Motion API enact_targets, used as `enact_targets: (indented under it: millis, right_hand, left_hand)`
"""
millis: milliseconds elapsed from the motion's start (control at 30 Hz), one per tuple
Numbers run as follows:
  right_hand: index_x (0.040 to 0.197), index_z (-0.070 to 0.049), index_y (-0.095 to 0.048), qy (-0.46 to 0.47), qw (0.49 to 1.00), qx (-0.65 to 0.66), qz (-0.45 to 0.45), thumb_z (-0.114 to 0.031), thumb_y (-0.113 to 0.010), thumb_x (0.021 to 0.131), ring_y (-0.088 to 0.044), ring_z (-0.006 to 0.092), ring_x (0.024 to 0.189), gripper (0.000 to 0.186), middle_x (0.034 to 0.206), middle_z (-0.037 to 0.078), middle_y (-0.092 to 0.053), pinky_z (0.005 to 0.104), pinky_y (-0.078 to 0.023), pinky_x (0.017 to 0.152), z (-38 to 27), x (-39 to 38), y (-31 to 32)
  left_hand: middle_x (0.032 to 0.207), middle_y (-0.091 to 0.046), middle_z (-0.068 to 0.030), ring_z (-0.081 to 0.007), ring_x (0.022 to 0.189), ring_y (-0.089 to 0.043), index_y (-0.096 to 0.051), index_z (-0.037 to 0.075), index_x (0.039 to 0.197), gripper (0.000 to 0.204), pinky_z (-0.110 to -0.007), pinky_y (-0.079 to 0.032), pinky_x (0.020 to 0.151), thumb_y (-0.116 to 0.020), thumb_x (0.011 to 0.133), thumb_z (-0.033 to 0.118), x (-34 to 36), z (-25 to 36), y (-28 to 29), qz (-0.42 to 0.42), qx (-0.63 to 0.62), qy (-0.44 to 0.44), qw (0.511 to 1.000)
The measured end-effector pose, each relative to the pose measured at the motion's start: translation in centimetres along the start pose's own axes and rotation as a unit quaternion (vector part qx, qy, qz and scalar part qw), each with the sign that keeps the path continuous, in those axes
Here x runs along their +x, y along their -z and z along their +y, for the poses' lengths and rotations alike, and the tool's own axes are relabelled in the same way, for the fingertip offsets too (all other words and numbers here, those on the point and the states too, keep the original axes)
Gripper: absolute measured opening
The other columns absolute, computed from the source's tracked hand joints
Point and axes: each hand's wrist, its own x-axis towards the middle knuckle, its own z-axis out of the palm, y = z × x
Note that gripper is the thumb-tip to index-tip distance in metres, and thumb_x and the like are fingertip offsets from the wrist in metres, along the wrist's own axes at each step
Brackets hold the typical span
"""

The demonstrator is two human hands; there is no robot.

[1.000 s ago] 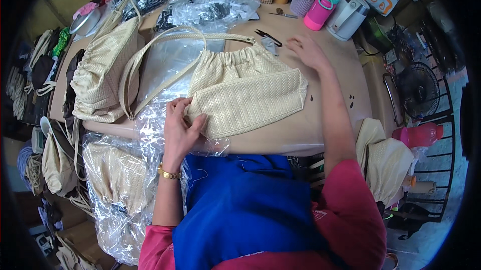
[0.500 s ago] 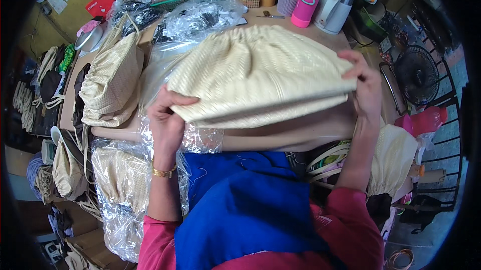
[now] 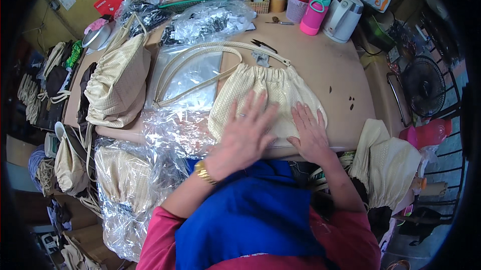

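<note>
A cream woven-pattern handbag (image 3: 280, 87) with a gathered top lies flat on the tan table, close to its front edge. Its long strap (image 3: 188, 52) loops out to the left over a clear plastic sheet. My left hand (image 3: 248, 129), slightly blurred, is over the left half of the bag with its fingers spread. On the right half lies my right hand (image 3: 310, 132), flat with fingers stretched out. Neither hand grips anything. Small black snips (image 3: 264, 45) and a grey scrap of cloth (image 3: 260, 58) lie just beyond the bag.
Another cream bag (image 3: 120, 84) stands at the table's left. Plastic-wrapped bags (image 3: 123, 180) are below it, and more cream bags (image 3: 386, 165) hang at the right. A pink bottle (image 3: 314, 14) and white kettle (image 3: 343, 17) stand at the back. A black fan (image 3: 423, 84) is far right.
The bag, held up by its two sides before, now lies on the table with its strap spread out. Both hands have let go of its sides and moved inward onto its front.
</note>
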Motion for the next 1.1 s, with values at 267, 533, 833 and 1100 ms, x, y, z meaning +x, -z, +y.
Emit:
enact_targets:
  millis: [267,533,833,1100]
  right_hand:
    - [0.115,-0.004,-0.069,0.005,0.957,0.176,-0.232,-0.024,-0.061,0.091,-0.069,0.0327,0.092,0.032,0.101,0.020,-0.070,0.0387,-0.052,0.084,4.3,12.8,6.3]
    - [0.107,-0.006,-0.069,0.045,0.993,-0.051,-0.091,-0.025,-0.072,0.082,-0.066,0.0326,0.103,0.032,0.108,0.017,-0.069,0.0455,-0.051,0.088,1.7,34.1,-4.5]
    - [0.121,-0.009,-0.056,-0.017,0.992,-0.016,-0.123,-0.028,-0.083,0.070,-0.061,0.0349,0.112,0.061,0.120,0.018,-0.058,0.0432,-0.048,0.095,6.1,29.4,-2.3]
    - [0.114,-0.006,-0.055,-0.103,0.992,-0.059,0.053,-0.014,-0.075,0.077,-0.060,0.0382,0.111,0.042,0.124,0.019,-0.052,0.0478,-0.049,0.095,9.7,32.2,-5.7]
  left_hand:
    - [0.163,-0.022,-0.0154,-0.0382,0.150,-0.019,-0.028,0.021,0.157,0.094,-0.065,-0.014,0.117,-0.067,0.080,0.060,-1.8,-0.4,-4.8,-0.075,0.036,-0.005,0.997]
    - [0.164,-0.019,-0.0138,-0.0367,0.151,-0.019,-0.022,0.022,0.159,0.108,-0.064,-0.016,0.118,-0.080,0.071,0.049,-1.4,-1.1,-4.4,-0.085,0.011,-0.020,0.996]
    - [0.164,-0.020,-0.0137,-0.0372,0.151,-0.019,-0.021,0.023,0.159,0.108,-0.065,-0.019,0.116,-0.079,0.072,0.049,-1.3,-2.3,-5.3,-0.100,-0.003,-0.025,0.995]
    - [0.165,-0.018,-0.0128,-0.0365,0.151,-0.016,-0.019,0.026,0.160,0.106,-0.065,-0.018,0.116,-0.077,0.075,0.052,-1.2,-2.5,-6.0,-0.115,-0.009,-0.025,0.993]
